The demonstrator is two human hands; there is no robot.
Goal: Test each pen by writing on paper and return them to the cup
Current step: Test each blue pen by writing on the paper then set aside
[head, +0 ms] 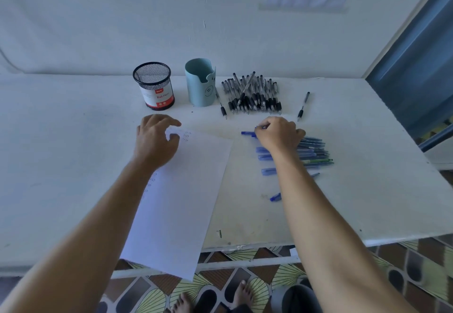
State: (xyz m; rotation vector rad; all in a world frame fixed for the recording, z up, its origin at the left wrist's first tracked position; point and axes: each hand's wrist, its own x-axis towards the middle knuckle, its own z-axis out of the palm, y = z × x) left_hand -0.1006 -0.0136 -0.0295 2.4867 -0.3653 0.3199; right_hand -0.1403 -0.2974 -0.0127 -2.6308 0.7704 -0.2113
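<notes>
While the right hand (277, 136) is closing its curled fingers round a blue pen (247, 133) just to the right of the paper (181, 202), the left hand (154, 141) is lying on the paper's far left corner. Its fingers are relaxed and loosely bent, and it is grasping nothing.

The pen is poking its capped end out toward the paper. It is sitting at the far end of the row of blue pens (311, 150), which is lying to the right of the paper. A few faint scribbles are showing on the paper beside the left hand.

The step in hand looks like picking a pen for testing. Whether the pen is leaving the table (367, 177) yet, I cannot tell.

The next move is probably calling for three things: bringing the pen left over the paper, freeing its tip from the cap, and turning it to a writing grip while the left hand is pinning the sheet.

Beyond the paper a black mesh cup (154, 87) and a teal cup (199, 84) are standing side by side. Farther right of them a heap of black pens (252, 94) is waiting. Which cup is taking the blue pens is not evident.
</notes>
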